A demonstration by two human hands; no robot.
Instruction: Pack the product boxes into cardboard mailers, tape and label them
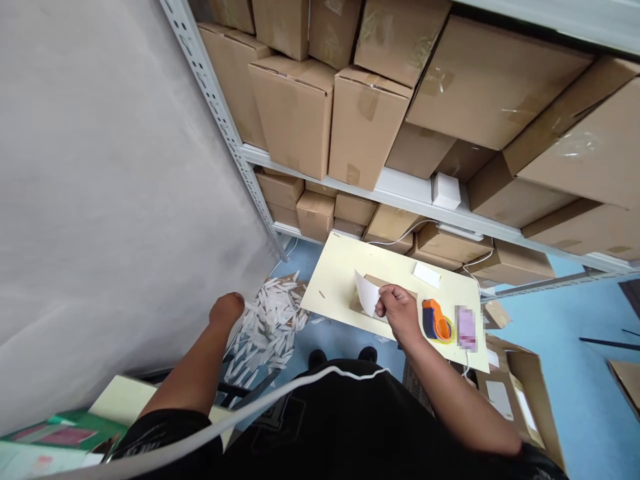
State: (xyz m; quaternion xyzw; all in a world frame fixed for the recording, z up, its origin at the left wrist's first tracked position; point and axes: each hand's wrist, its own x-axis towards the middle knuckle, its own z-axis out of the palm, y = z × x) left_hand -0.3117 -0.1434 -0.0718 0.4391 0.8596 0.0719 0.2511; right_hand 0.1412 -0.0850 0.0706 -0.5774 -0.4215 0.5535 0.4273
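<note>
We've got right hand (400, 310) fingers clamped on white paper (367, 293) over the box (357, 305), long axis along desk's (345, 260) front edge; left hand (227, 309) off past left edge, fingers can't tell.

The white slip (367, 293) partly hides the brown box (355, 305), and pixelation blurs the pink item (466, 328).

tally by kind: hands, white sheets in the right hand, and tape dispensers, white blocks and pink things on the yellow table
Hands: 2 (left hand, right hand)
White sheet: 1
Tape dispenser: 1
White block: 1
Pink thing, blurred: 1
Total: 6
</note>
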